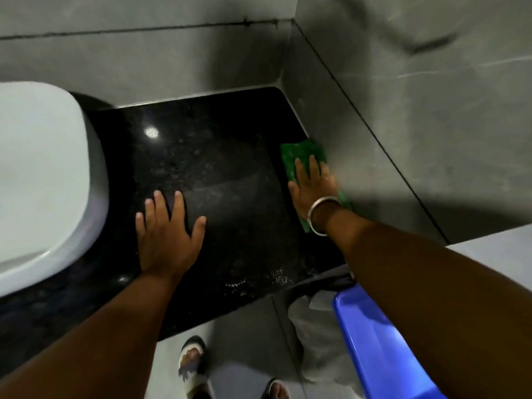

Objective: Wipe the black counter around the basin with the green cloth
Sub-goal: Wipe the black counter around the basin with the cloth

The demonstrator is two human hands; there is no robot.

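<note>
The black counter (224, 156) fills the middle of the head view, speckled and wet near its front edge. A white basin (40, 174) stands on its left end. The green cloth (299, 156) lies flat at the counter's right edge, against the grey wall. My right hand (312, 188) presses flat on the cloth, fingers spread, a metal bangle on the wrist. My left hand (167, 231) rests palm down on the bare counter beside the basin, fingers apart and holding nothing.
Grey tiled walls (403, 139) close the counter in at the back and right. Below the counter's front edge stand a blue plastic bin (374, 341) with a white bag (313, 335) beside it, and my feet in sandals (193, 364) on the grey floor.
</note>
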